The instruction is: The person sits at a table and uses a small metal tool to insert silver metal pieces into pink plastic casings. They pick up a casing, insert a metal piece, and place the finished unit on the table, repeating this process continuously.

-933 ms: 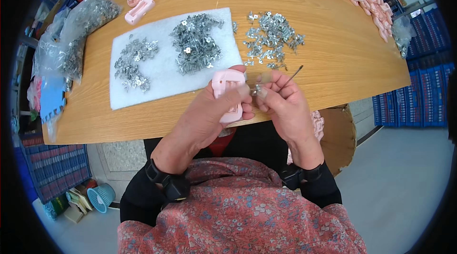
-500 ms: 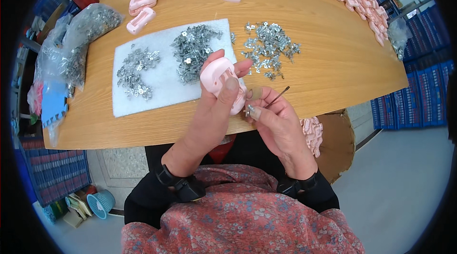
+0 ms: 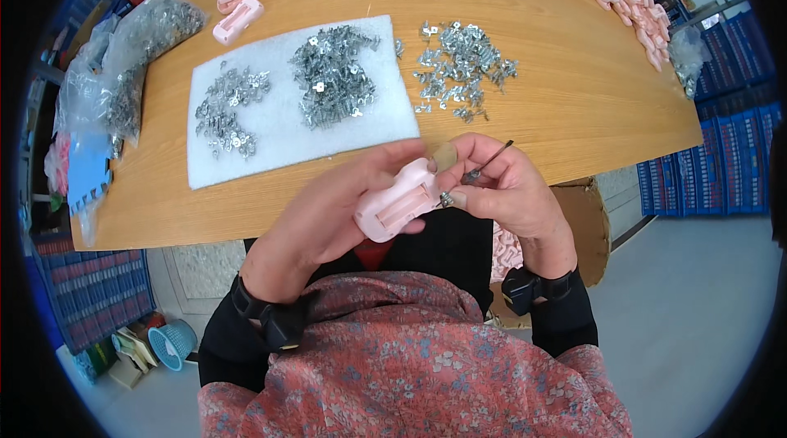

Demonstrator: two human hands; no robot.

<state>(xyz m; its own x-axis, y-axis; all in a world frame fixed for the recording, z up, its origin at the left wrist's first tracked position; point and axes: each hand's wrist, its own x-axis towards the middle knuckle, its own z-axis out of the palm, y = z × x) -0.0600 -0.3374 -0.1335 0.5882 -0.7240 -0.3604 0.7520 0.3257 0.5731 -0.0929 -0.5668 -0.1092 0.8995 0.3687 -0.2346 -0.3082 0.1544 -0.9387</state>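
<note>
**First observer:** Head view. Where was the work, and how did your hands stand?

**Second observer:** Your left hand (image 3: 324,208) was wrapped round a rounded, pale-pink plastic casing (image 3: 392,207), recess upward, tilted, held above the near edge of the light-brown wooden table (image 3: 590,102). Your right hand (image 3: 518,198) was narrow, a small silvery metal piece (image 3: 446,199) at the thumb tip by the casing's right end. Touching or just beside it, I couldn't tell.

**First observer:** And the thin dark rod (image 3: 496,157)?

**Second observer:** Lodged among your right fingers, its far end pointing up and away from the casing. A sound place for it, I judged; turned inward, it could have scratched the plastic.

**First observer:** Handling advice?

**Second observer:** Your left grip needed to be steady but light, thumb clear of the recess. The piece was tiny and looked easy to drop: best pinched by its edge, kept square to the casing, eased rather than forced.
</note>
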